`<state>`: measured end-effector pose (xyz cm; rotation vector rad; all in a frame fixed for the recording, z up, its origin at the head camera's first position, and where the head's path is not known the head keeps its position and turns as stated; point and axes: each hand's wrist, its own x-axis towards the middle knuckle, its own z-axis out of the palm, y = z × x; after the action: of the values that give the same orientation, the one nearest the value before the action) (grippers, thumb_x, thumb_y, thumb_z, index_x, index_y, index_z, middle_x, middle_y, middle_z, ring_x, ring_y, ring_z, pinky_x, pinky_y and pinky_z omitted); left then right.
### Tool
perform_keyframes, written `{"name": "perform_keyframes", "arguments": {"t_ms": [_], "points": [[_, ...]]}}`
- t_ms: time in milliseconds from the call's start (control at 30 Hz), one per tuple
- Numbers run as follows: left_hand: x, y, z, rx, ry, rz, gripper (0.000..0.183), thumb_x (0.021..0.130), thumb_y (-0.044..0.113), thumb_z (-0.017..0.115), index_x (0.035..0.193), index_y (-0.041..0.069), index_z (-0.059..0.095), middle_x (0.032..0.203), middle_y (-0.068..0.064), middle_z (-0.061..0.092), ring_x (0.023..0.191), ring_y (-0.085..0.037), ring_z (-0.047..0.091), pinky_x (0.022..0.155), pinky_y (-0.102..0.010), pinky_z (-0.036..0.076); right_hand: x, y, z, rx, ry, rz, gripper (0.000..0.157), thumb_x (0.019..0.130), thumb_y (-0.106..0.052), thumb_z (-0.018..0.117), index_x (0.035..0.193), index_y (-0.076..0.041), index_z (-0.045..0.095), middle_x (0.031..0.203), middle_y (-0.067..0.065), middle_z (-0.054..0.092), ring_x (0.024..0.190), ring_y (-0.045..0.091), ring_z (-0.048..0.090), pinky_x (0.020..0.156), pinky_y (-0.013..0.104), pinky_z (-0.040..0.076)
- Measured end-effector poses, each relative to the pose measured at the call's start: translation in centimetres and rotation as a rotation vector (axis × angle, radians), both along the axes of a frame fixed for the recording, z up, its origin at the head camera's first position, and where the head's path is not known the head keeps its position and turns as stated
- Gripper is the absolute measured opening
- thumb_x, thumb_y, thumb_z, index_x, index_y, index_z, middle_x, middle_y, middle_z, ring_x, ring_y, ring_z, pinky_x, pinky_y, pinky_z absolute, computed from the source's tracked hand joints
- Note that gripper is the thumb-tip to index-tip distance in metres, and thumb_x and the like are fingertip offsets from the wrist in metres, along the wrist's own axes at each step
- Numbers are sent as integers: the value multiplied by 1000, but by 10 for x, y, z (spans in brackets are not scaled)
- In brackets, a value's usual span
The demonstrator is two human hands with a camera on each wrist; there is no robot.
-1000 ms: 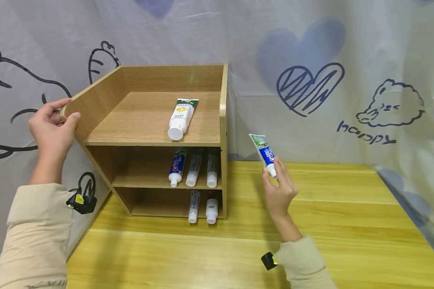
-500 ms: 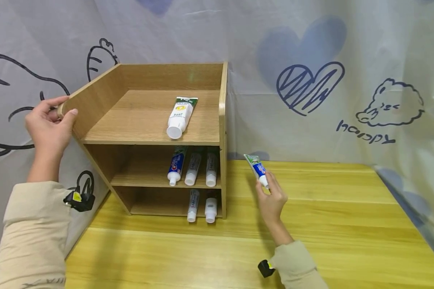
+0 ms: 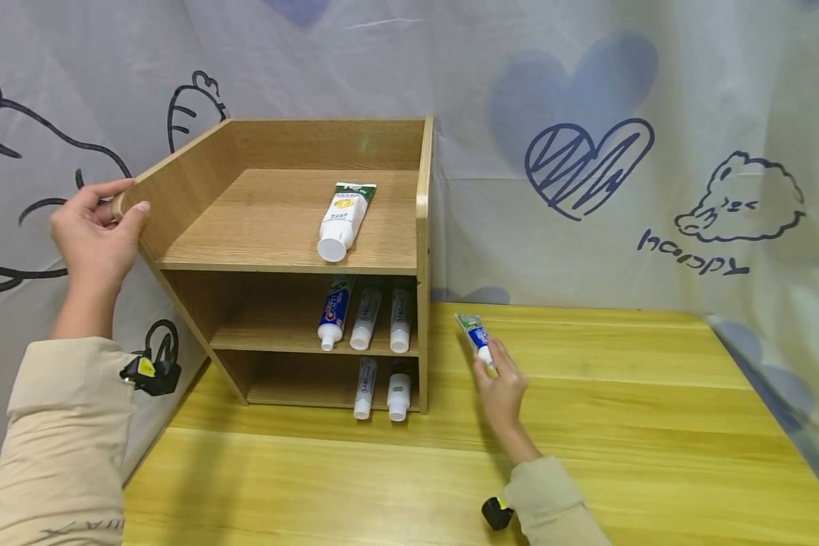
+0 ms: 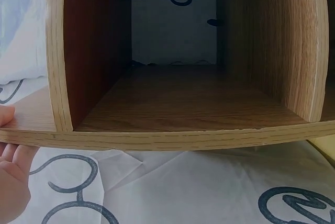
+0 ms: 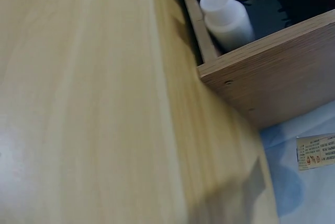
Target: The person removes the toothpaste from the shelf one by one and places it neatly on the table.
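Observation:
My left hand [image 3: 98,239] grips the front edge of the left side panel of a wooden shelf unit [image 3: 287,269]. In the left wrist view, its fingers [image 4: 18,156] show at the panel's edge. My right hand [image 3: 501,383] pinches a blue, green and white toothpaste tube [image 3: 474,336] near its white cap. That tube is low over the table, right of the shelf; whether it touches the wood, I cannot tell. One white and green tube [image 3: 341,224] lies on the top shelf. A blue tube [image 3: 333,311] and two pale tubes [image 3: 365,317] lie on the middle shelf.
On the bottom shelf lie two white-capped tubes [image 3: 365,390], near its right side. The yellow wooden table [image 3: 628,425] reaches out to the right. Behind stands a pale curtain [image 3: 478,227] with drawings. A black device [image 3: 152,375] is at the left cuff.
My right hand has moved down and to the left with the toothpaste tube, from above the table to close over it. The left hand stays on the shelf panel.

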<state>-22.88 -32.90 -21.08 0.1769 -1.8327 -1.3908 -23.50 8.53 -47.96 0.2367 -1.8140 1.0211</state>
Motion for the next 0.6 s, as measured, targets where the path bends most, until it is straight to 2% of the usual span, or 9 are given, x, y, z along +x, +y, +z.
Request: {"name": "perform_keyframes", "arguments": {"t_ms": [267, 400, 600], "points": [[-2, 0, 0, -16, -14, 22, 25, 80, 1, 63, 97, 18, 69, 65, 28, 58, 60, 11, 58, 54, -2, 44, -2, -4, -14, 23, -78, 11, 34, 67, 11, 73, 99, 16, 63, 101, 32, 62, 89, 47, 63, 71, 40, 55], [-2, 0, -1, -6, -11, 13, 25, 79, 0, 63, 95, 19, 69, 63, 27, 58, 58, 11, 57, 53, -2, 44, -4, -6, -20, 29, -117, 29, 34, 67, 10, 73, 99, 16, 63, 101, 32, 62, 91, 46, 63, 71, 39, 55], [-2, 0, -1, 0, 22, -1, 26, 79, -2, 62, 91, 20, 69, 59, 26, 59, 54, 10, 57, 50, -3, 43, -4, -12, -28, 26, -245, 66, 36, 70, 8, 72, 104, 16, 61, 106, 33, 59, 98, 46, 60, 75, 38, 54]]}}
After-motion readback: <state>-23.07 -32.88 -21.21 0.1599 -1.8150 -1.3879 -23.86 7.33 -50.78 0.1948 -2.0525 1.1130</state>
